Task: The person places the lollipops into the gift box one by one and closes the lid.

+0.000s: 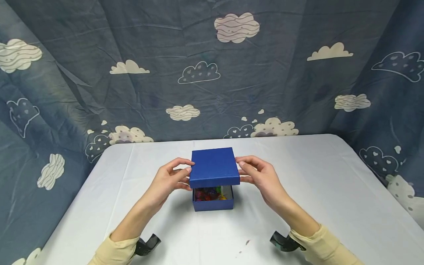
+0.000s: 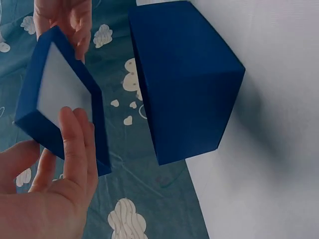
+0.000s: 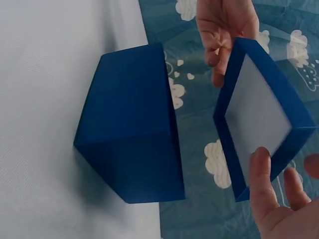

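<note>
A square blue box lid (image 1: 215, 165) is held between both hands, raised clear of its blue box (image 1: 213, 205). The left hand (image 1: 172, 178) grips the lid's left side, and the right hand (image 1: 260, 176) grips the right side. In the left wrist view some left fingers (image 2: 75, 149) reach under the lid's rim, against its white inside. The right wrist view has a right fingertip (image 3: 260, 159) at the lid's inner edge likewise. Colourful shiny pieces, like wrapped candies (image 1: 208, 194), lie in the box; the lid hides the rear part of them.
The box stands on a table with a white cloth (image 1: 152, 154). A dark cloud-patterned curtain (image 1: 198, 36) hangs behind and at both sides. Black wrist mounts (image 1: 147, 246) sit at the cuffs. A small dark mark (image 1: 247, 242) shows near the table's front.
</note>
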The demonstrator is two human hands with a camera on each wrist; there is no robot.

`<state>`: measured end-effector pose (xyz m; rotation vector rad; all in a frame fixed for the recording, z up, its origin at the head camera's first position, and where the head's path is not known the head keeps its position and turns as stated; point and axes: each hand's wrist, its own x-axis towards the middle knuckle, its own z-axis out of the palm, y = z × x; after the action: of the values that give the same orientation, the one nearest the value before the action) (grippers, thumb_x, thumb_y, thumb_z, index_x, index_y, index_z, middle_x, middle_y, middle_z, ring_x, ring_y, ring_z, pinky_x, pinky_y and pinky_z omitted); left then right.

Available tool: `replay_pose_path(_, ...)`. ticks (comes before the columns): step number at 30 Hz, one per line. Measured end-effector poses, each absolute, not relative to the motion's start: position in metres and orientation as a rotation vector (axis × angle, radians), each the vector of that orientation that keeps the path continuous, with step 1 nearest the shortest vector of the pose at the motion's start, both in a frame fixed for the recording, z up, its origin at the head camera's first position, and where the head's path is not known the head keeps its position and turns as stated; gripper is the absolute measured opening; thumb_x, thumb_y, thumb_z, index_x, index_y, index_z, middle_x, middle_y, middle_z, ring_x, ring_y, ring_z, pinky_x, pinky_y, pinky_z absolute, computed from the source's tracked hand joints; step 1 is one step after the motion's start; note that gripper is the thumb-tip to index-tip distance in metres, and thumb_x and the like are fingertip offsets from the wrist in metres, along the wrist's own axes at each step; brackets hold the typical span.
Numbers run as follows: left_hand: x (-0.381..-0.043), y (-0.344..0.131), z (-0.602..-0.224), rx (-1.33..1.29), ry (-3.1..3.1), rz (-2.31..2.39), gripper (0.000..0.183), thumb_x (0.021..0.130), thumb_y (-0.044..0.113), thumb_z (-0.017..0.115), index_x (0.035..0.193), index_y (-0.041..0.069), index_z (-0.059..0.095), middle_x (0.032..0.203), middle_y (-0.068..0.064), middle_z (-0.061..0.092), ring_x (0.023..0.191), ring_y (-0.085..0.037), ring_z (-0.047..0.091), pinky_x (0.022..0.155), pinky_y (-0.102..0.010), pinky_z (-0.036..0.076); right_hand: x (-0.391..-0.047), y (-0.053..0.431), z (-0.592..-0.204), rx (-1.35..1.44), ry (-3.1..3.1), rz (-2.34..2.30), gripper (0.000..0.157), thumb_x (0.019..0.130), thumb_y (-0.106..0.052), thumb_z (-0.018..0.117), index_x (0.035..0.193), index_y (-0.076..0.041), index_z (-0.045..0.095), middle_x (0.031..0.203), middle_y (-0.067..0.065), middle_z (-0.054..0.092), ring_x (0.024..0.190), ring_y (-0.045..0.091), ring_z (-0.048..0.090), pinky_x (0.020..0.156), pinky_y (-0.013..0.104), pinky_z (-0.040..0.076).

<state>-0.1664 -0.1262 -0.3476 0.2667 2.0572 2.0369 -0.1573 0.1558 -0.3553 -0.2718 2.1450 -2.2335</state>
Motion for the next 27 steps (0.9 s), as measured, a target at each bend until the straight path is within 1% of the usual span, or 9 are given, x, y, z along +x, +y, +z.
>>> replay_pose_path(3, -0.167, -0.125, -0.352, 0.274, 2.043, 2.038, 0.028, 0.096, 0.012, 0.065, 0.121, 0.001, 0.060, 0.094, -0.017, 0.068, 0.077, -0.027, 0.068, 0.075, -0.041, 0.058, -0.158, 0.155, -0.359, -0.263, 2.196, -2.176, 0.036, 0.097, -0.018, 0.064, 0.124, 0.005, 0.059, 0.126, 0.019, 0.057, 0.092, 0.026, 0.068, 0.080, 0.036, 0.057)
replay_pose_path(7, -0.166, -0.125, -0.355, 0.268, 2.029, 2.043, 0.029, 0.093, 0.007, 0.066, 0.121, 0.000, 0.060, 0.095, -0.018, 0.068, 0.074, -0.027, 0.067, 0.076, -0.040, 0.057, -0.159, 0.154, -0.362, -0.269, 2.230, -2.116, 0.044, 0.093, -0.017, 0.070, 0.131, -0.001, 0.056, 0.127, 0.018, 0.059, 0.090, 0.023, 0.070, 0.079, 0.035, 0.057)
replay_pose_path(11, -0.166, -0.123, -0.356, 0.229, 2.055, 2.039, 0.042, 0.092, 0.005, 0.067, 0.133, 0.007, 0.055, 0.105, -0.020, 0.067, 0.079, -0.027, 0.068, 0.074, -0.039, 0.057, -0.159, 0.152, -0.365, -0.252, 2.238, -2.095, 0.048, 0.091, -0.015, 0.071, 0.135, -0.003, 0.055, 0.120, 0.020, 0.065, 0.090, 0.022, 0.070, 0.078, 0.034, 0.057)
replay_pose_path(14, -0.166, -0.122, -0.356, 0.193, 2.087, 2.035, 0.052, 0.091, 0.005, 0.067, 0.140, 0.007, 0.050, 0.117, -0.021, 0.064, 0.084, -0.025, 0.067, 0.074, -0.039, 0.057, -0.160, 0.151, -0.367, -0.240, 2.249, -2.083, 0.049, 0.091, -0.014, 0.071, 0.136, -0.004, 0.055, 0.119, 0.019, 0.066, 0.091, 0.021, 0.070, 0.078, 0.034, 0.057)
replay_pose_path(16, -0.166, -0.122, -0.358, 0.170, 2.105, 2.025, 0.052, 0.091, 0.006, 0.068, 0.139, 0.003, 0.050, 0.123, -0.021, 0.060, 0.087, -0.024, 0.066, 0.074, -0.038, 0.057, -0.160, 0.150, -0.370, -0.234, 2.257, -2.069, 0.050, 0.091, -0.014, 0.071, 0.137, -0.003, 0.054, 0.121, 0.019, 0.065, 0.092, 0.021, 0.070, 0.077, 0.033, 0.057)
replay_pose_path(19, -0.165, -0.121, -0.363, 0.137, 2.127, 2.001, 0.046, 0.091, 0.008, 0.069, 0.134, -0.001, 0.055, 0.128, -0.019, 0.058, 0.087, -0.023, 0.066, 0.074, -0.038, 0.057, -0.159, 0.148, -0.376, -0.231, 2.260, -2.045, 0.049, 0.092, -0.014, 0.070, 0.137, -0.003, 0.054, 0.123, 0.018, 0.064, 0.094, 0.021, 0.069, 0.077, 0.033, 0.057)
replay_pose_path(27, -0.162, -0.122, -0.378, 0.082, 2.149, 1.980, 0.043, 0.089, 0.006, 0.069, 0.131, 0.002, 0.058, 0.127, -0.013, 0.061, 0.085, -0.024, 0.068, 0.071, -0.038, 0.057, -0.156, 0.146, -0.386, -0.219, 2.312, -1.979, 0.049, 0.091, -0.015, 0.071, 0.137, -0.005, 0.055, 0.118, 0.016, 0.067, 0.092, 0.022, 0.069, 0.079, 0.034, 0.056)
